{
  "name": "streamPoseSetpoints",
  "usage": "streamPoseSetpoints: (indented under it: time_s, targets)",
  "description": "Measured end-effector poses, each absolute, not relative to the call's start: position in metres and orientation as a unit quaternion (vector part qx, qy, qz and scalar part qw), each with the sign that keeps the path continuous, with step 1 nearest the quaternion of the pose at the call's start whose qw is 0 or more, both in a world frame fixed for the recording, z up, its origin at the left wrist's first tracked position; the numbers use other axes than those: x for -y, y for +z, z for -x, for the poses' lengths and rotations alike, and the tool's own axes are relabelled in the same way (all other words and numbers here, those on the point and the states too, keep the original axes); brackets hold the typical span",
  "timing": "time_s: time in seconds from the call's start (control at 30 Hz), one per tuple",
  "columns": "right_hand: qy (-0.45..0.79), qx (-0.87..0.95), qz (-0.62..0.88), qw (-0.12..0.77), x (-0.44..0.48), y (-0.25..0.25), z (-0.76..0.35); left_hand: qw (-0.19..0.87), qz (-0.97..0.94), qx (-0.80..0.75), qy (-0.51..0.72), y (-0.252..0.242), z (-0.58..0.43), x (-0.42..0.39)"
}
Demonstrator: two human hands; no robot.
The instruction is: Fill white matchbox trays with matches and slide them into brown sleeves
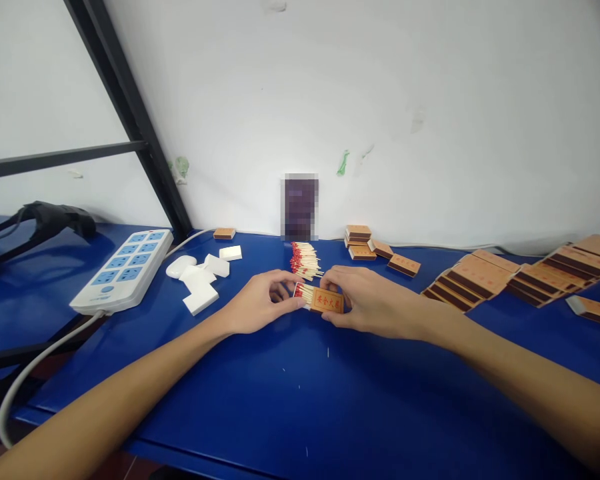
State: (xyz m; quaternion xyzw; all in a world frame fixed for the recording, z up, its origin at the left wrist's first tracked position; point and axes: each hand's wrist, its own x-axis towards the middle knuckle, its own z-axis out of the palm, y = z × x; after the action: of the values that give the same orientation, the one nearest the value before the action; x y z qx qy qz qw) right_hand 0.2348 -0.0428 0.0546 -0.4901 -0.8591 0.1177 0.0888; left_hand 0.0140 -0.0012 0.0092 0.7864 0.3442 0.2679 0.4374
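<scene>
Leftmost, a black object (55, 219) is seen at the far side, followed by a white power strip (139, 270) with blue sockets. White trays (201, 300) are loosely clustered to its right, and beyond them a small box (225, 234) is set near the wall (430, 100). At the middle of the blue worktop (280, 400), the half-open matchbox (329, 300) is held between both hands: its left end is pinched by the left hand (255, 303), its right end by the right hand (365, 301). Red-headed matches are shown in its exposed part, heads to the left. Just beyond it, loose matches (305, 260) are laid in a pile, heads also left. Farther right, more boxes (359, 233) are partly stacked by the wall, and brown sleeves (480, 275) are overlapped in groups at the far right.
</scene>
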Motion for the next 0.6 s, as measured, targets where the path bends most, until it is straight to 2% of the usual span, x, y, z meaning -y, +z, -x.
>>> streamPoseSetpoints:
  time_s: [0.17,0.37,0.6]
  targets:
    - [0.109,0.862,0.482,0.116,0.043,0.049,-0.233,0.495,-0.77,-0.328,0.233,0.01,-0.014,0.003]
    - [0.107,0.85,0.479,0.19,0.05,0.038,-0.222,0.525,-0.731,-0.322,0.294,0.011,-0.02,0.011]
    - [0.136,0.832,0.484,0.234,0.058,0.035,-0.209,0.477,-0.721,-0.349,0.362,0.011,-0.027,0.019]
